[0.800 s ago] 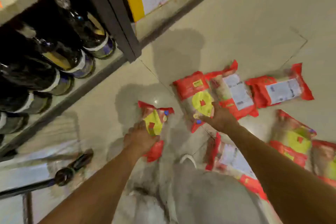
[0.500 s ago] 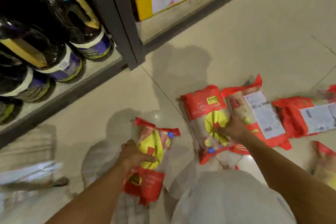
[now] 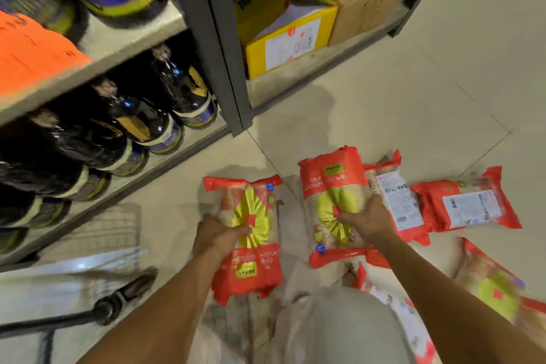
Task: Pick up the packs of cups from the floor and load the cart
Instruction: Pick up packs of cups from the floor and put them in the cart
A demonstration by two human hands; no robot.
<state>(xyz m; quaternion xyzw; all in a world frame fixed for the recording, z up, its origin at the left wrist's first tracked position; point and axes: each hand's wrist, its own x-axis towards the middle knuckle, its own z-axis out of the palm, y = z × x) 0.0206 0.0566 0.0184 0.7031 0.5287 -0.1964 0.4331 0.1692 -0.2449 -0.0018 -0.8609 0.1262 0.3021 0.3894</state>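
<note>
Left hand (image 3: 218, 238) wrapped round the waist of one cup pack (image 3: 251, 269), centre frame, looks clear of the floor. Right hand (image 3: 369, 221) clamped on second pack (image 3: 331, 183) just right of it; can't tell if its lower end is off the tiles. Mid-body grips = balanced soft sleeves, one per hand. Spare packs (image 3: 469, 207) lie flat at right. Cart (image 3: 109, 227) wire lower left, so I'd expect the swing that way
</note>
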